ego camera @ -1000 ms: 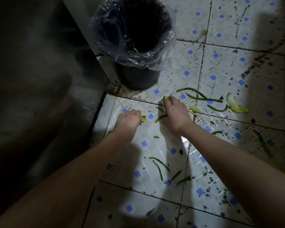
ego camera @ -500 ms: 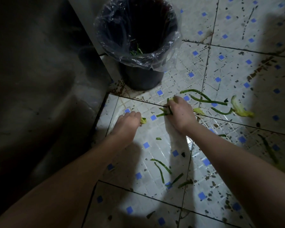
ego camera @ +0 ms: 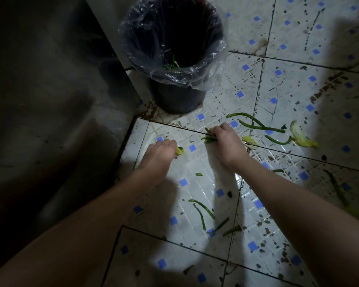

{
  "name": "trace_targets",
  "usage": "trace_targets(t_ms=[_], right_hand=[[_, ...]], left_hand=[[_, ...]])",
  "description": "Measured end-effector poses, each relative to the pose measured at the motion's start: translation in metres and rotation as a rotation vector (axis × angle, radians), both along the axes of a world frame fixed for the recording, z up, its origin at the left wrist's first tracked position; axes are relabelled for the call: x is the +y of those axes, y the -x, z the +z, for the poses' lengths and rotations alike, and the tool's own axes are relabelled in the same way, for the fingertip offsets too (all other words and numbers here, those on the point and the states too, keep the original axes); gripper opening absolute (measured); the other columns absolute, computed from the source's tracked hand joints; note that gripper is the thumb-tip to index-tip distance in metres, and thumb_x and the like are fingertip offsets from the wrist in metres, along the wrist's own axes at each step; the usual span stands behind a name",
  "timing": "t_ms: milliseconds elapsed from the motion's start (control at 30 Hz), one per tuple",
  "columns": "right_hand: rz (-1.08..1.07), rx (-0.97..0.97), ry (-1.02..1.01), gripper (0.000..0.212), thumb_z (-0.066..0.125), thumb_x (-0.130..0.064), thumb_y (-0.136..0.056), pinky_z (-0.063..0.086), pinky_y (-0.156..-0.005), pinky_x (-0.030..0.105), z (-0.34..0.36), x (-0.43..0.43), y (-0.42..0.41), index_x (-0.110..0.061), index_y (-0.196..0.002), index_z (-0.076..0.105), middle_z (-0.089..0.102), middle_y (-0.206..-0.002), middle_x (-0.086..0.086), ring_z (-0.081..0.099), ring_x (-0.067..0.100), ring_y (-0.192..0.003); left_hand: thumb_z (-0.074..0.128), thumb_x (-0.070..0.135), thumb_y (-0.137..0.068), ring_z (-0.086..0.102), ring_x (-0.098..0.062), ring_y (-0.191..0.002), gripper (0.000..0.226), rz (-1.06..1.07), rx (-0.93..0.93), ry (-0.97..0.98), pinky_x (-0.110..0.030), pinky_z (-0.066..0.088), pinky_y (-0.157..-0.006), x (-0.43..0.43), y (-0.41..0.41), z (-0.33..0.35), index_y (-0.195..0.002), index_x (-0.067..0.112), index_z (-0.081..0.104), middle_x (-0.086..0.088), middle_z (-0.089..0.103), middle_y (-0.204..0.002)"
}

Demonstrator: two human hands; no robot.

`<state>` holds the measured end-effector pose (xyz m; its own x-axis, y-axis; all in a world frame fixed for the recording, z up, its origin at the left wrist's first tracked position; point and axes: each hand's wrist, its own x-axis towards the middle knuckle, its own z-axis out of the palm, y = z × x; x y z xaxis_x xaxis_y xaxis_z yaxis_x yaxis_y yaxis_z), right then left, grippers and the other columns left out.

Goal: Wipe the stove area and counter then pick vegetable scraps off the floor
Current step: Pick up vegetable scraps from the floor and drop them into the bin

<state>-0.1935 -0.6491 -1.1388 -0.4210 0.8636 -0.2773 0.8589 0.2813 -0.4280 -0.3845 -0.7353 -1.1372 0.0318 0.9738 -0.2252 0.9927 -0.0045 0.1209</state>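
Note:
Green vegetable scraps lie scattered on the tiled floor (ego camera: 195,166). My left hand (ego camera: 161,154) is low over the tiles, fingers curled round a small yellow-green scrap (ego camera: 179,151) that pokes out at its right. My right hand (ego camera: 226,143) grips a bunch of green strips (ego camera: 208,138) sticking out to its left. Long green strips (ego camera: 255,124) and a pale leaf piece (ego camera: 301,136) lie to the right of that hand. More strips (ego camera: 203,212) lie nearer me, between my forearms.
A black bin (ego camera: 174,94) lined with a clear plastic bag stands just beyond my hands, a few green scraps inside it. A dark cabinet side (ego camera: 50,100) fills the left. The white tiles with blue squares are stained and speckled with dirt.
My right hand has gathered the loose strip by its fingers into its grip. The left hand has barely shifted.

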Motion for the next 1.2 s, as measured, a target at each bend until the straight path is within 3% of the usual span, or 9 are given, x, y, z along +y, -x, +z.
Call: trace_targets(t_ms=[300, 500, 667, 833, 1000, 1200], right_hand=[[0.038, 0.045, -0.047, 0.029, 0.053, 0.005, -0.084, 0.048, -0.076, 0.037, 0.015, -0.004, -0.002, -0.004, -0.111, 0.061, 0.051, -0.103, 0.013, 0.053, 0.03, -0.089], [-0.002, 0.059, -0.089, 0.027, 0.05, 0.005, -0.085, 0.048, -0.079, 0.039, 0.036, -0.005, -0.009, 0.0, -0.109, 0.062, 0.052, -0.107, 0.016, 0.054, 0.032, -0.093], [-0.023, 0.054, -0.135, 0.036, 0.05, 0.011, -0.084, 0.049, -0.086, 0.043, 0.06, -0.007, -0.012, -0.001, -0.115, 0.061, 0.053, -0.114, 0.015, 0.055, 0.032, -0.1], [-0.049, 0.085, -0.211, 0.035, 0.045, 0.012, -0.085, 0.049, -0.082, 0.042, 0.092, -0.005, -0.014, -0.002, -0.113, 0.062, 0.053, -0.113, 0.014, 0.056, 0.032, -0.096], [-0.053, 0.141, -0.292, 0.035, 0.046, 0.011, -0.085, 0.049, -0.082, 0.044, 0.122, 0.0, -0.01, -0.003, -0.112, 0.062, 0.053, -0.112, 0.014, 0.055, 0.032, -0.096], [-0.148, 0.226, -0.398, 0.035, 0.045, 0.01, -0.085, 0.047, -0.081, 0.038, 0.155, 0.013, -0.004, -0.003, -0.11, 0.065, 0.055, -0.108, 0.015, 0.055, 0.032, -0.095]], left_hand=[[0.057, 0.008, -0.091, 0.051, -0.021, -0.101, 0.021, 0.031, 0.012, 0.054, -0.03, 0.038, -0.083, 0.004, -0.006, 0.018, -0.109, 0.015, 0.049, -0.004, 0.056, -0.107], [0.052, 0.012, -0.095, 0.051, -0.023, -0.1, 0.014, 0.031, -0.039, 0.023, -0.03, 0.038, -0.082, 0.003, -0.011, 0.043, -0.109, 0.014, 0.05, -0.006, 0.056, -0.108], [0.054, 0.005, -0.092, 0.051, -0.025, -0.104, 0.023, 0.007, -0.041, 0.048, -0.032, 0.04, -0.084, 0.008, -0.017, 0.067, -0.114, 0.011, 0.049, -0.009, 0.055, -0.113], [0.058, 0.001, -0.089, 0.053, -0.029, -0.106, 0.025, 0.02, -0.057, 0.035, -0.036, 0.043, -0.085, 0.013, -0.019, 0.094, -0.111, 0.01, 0.05, -0.012, 0.054, -0.114], [0.062, 0.004, -0.088, 0.052, -0.031, -0.105, 0.027, -0.014, -0.003, -0.023, -0.038, 0.043, -0.083, 0.023, -0.016, 0.128, -0.11, 0.007, 0.047, -0.013, 0.053, -0.112], [0.05, 0.001, -0.093, 0.052, -0.033, -0.105, 0.023, -0.048, 0.032, -0.188, -0.041, 0.042, -0.083, 0.035, -0.004, 0.177, -0.114, 0.007, 0.046, -0.014, 0.054, -0.113]])
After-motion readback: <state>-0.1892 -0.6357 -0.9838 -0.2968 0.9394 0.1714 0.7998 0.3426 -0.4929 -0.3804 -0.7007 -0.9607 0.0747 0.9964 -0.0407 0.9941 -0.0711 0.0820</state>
